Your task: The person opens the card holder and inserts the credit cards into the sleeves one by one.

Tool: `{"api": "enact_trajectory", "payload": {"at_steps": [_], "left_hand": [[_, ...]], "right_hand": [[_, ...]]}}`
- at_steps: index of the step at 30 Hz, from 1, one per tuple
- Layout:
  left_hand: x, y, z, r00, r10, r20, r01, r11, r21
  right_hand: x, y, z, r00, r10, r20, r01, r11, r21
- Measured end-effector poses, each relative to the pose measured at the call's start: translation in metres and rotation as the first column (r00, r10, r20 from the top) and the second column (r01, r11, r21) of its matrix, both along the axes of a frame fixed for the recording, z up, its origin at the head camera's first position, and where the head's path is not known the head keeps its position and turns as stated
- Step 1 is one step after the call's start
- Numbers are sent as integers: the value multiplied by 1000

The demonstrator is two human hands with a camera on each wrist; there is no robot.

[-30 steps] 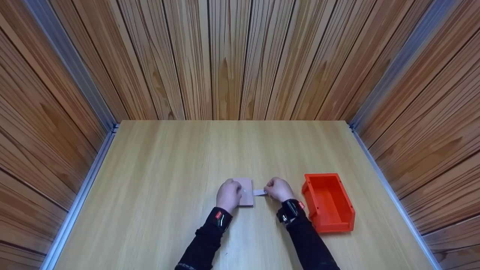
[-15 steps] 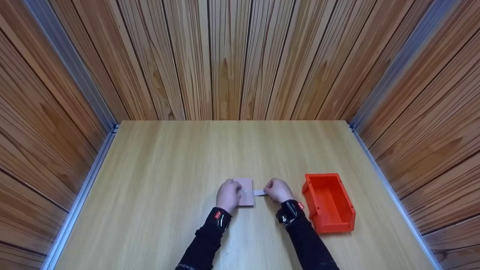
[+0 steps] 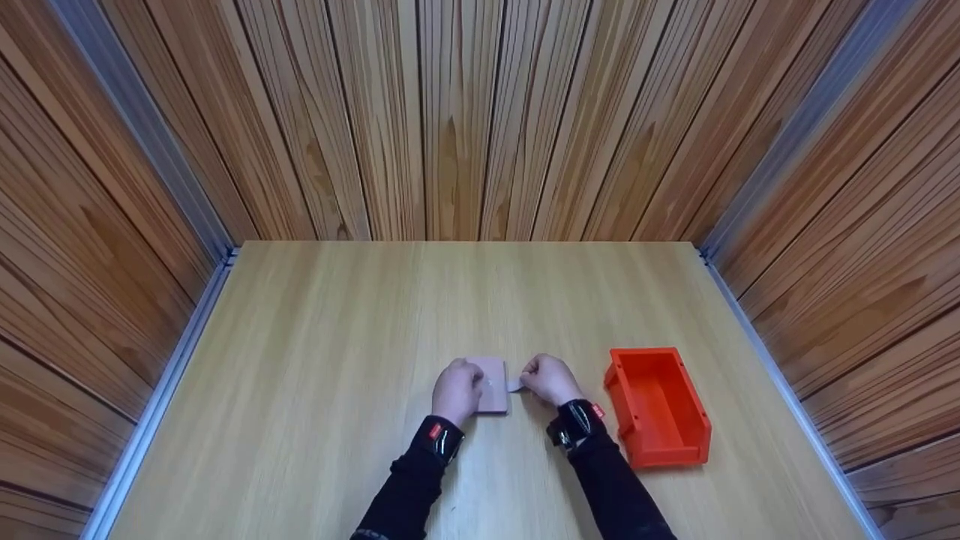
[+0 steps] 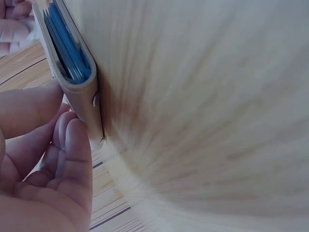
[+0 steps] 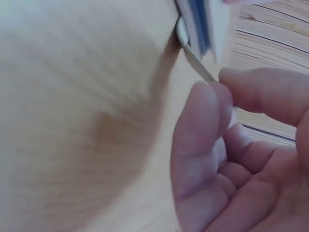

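A small pale pink card wallet lies on the table, in front of me. My left hand holds its left side between thumb and fingers. Blue and clear inner sleeves show between its covers in the left wrist view. From the wallet's right edge a short strap sticks out. My right hand pinches the strap's end between thumb and index finger. In the right wrist view the strap bends near the wallet's edge. The left fingers hide part of the wallet's cover.
An orange-red open bin stands to the right of my right hand, close to the forearm. Wood-panelled walls with metal corner rails enclose the wooden table at the back and sides.
My right hand has shifted slightly left, toward the wallet, and less of the strap shows between them. The left hand and the wallet have stayed in place.
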State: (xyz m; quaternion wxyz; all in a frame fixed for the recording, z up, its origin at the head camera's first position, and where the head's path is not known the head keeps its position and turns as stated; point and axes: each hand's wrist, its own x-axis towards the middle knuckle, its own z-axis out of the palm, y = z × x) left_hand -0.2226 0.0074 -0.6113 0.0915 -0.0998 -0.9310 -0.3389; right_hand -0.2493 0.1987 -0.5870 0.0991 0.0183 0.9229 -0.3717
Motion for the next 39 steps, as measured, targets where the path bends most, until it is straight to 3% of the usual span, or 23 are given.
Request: {"api": "enact_trajectory", "payload": {"at_steps": [8, 15, 19, 28, 39], "left_hand": [[-2, -1, 0, 1000, 1, 30, -1, 1000, -3], [-1, -1, 0, 1000, -4, 12, 4, 1000, 5], [-1, -1, -2, 1000, -5, -20, 5, 1000, -6], [-2, -1, -2, 1000, -6, -12, 6, 1000, 6], [-3, -1, -3, 1000, -4, -2, 4, 1000, -1]], "right_hand": [[-1, -14, 3, 985, 83, -154, -86, 996, -15], [2, -26, 1, 984, 103, -148, -113, 992, -59], [3, -33, -2, 976, 131, -175, -138, 990, -27], [3, -40, -10, 961, 151, -233, -154, 988, 8], [2, -46, -11, 950, 190, -246, -171, 981, 96]]}}
